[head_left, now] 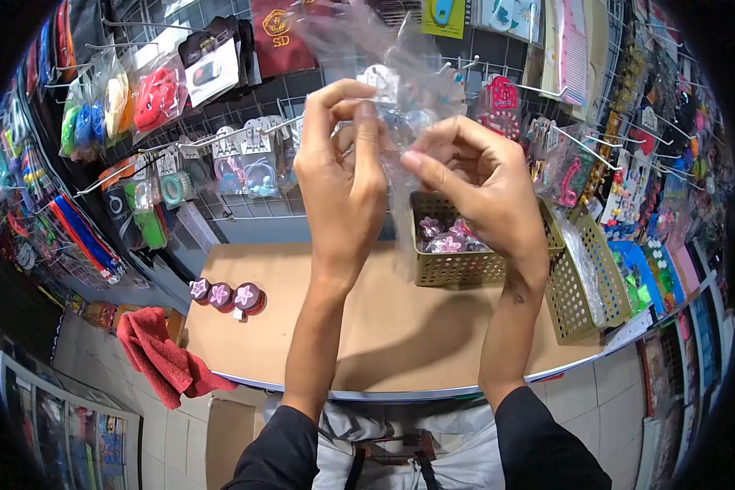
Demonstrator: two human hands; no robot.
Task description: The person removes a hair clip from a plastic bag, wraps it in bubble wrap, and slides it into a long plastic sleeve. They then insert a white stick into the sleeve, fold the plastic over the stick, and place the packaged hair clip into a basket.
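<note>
left hand (347, 180) and right hand (490, 188) fingers pinch clear plastic bag (403, 122), 12 o'clock, seemingly mid-handling; three dark round pink-flower pieces (246, 299) out on tan desk (302, 351), 9 o'clock; others in olive perforated basket (465, 269), 2 o'clock.

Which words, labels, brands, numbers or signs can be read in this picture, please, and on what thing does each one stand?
"S.D", in gold on the dark red packet; the gold emblem above is too small to read.
Too small or blurred: print on the white hanging tags and the pink card.
</note>
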